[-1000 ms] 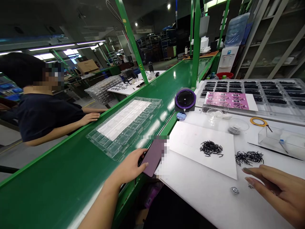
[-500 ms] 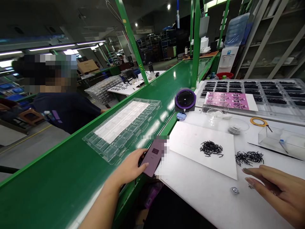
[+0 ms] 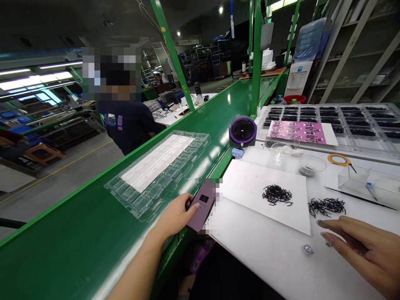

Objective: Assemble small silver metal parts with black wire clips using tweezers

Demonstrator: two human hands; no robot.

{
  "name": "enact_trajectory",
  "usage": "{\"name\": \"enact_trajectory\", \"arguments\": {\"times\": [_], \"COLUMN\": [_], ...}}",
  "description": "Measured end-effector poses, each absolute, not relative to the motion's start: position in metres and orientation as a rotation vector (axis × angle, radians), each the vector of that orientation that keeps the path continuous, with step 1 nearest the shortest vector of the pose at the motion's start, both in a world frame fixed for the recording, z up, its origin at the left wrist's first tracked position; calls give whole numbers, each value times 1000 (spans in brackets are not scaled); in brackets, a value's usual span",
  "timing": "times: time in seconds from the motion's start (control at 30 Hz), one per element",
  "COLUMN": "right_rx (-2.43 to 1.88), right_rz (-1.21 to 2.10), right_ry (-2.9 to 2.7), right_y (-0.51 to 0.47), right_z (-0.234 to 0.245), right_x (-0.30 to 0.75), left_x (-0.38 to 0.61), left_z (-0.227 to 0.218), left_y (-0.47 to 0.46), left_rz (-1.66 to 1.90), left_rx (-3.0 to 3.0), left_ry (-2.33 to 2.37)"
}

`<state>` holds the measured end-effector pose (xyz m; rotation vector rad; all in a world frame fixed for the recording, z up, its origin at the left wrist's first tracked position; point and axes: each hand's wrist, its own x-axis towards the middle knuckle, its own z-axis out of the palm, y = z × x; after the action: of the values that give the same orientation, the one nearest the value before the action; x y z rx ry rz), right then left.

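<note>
My left hand (image 3: 178,213) is closed on the lower left edge of a smartphone (image 3: 201,210), its thumb on the screen and its fingers curled at the side. The phone lies tilted at the table's left edge, partly pixelated. My right hand (image 3: 365,246) is at the right of the white table, thumb and index finger apart. By its fingertips sits a tiny shiny piece, and a small silvery part (image 3: 308,249) lies to the left. Beyond that hand is a loose heap of short black pieces (image 3: 327,206); another black heap (image 3: 276,194) rests on a white sheet (image 3: 246,183).
Left of me runs a green conveyor belt (image 3: 71,246) carrying a clear plastic tray (image 3: 150,200). A round black-and-purple fan (image 3: 243,132), yellow tape roll (image 3: 339,159), clear box (image 3: 356,177) and compartment tray (image 3: 371,143) stand around the table. A person (image 3: 128,121) is across the belt.
The clear tray has shifted slightly toward the lower left along the belt. The person across the belt has moved right. My left hand has shifted slightly on the phone; my right hand is nearly unmoved.
</note>
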<state>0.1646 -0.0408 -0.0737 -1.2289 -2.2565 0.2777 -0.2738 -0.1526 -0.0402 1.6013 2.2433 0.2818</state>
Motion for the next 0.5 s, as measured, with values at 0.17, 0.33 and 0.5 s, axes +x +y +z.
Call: {"name": "enact_trajectory", "arguments": {"times": [0.17,0.33,0.5], "right_rx": [-1203,-1217,-1205], "right_rz": [265,292,247], "right_ry": [-2383,-2362,-2404], "right_y": [-42,-42,-43], "right_z": [-71,-73,-76], "right_x": [168,169,169], "left_x": [-271,-274,-275], "left_z": [-44,-42,-46], "left_y": [-146,-148,-149], "left_rz": [330,368,364], "left_rx": [1580,1610,1623], "left_ry": [2294,2251,2256]}}
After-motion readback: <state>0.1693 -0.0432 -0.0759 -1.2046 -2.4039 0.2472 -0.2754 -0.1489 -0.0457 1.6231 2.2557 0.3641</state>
